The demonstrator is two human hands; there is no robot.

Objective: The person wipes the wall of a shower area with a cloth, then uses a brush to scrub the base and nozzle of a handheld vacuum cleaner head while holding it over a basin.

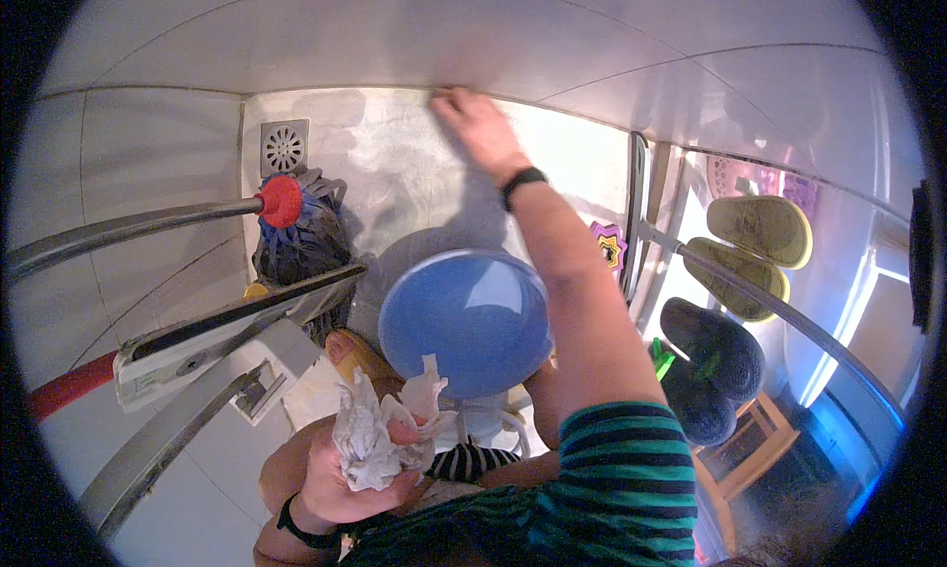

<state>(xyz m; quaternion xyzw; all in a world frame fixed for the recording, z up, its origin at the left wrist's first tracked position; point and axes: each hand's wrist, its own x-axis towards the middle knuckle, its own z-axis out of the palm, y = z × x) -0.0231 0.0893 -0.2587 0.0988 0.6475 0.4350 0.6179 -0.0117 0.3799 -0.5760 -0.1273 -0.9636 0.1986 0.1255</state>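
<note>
In my left hand [340, 483] is a bunch of crumpled white tissue paper [380, 439], gripped close to my body. My right arm stretches forward, and my right hand [483, 133] is down at the seam where the pale floor [395, 173] meets the wall. Its fingers are drawn together and bent toward the floor; whatever they may hold is hidden. Between my legs, below the right forearm, stands a blue plastic basin [464, 320].
A square metal floor drain [285, 148] lies at the far left corner. Near it are a red-collared mop [296, 237] with dark strands and a flat squeegee head [237, 335]. At right, yellow slippers [760, 232] and dark slippers [715, 345] hang by a rail; a wooden stool [750, 449] stands below.
</note>
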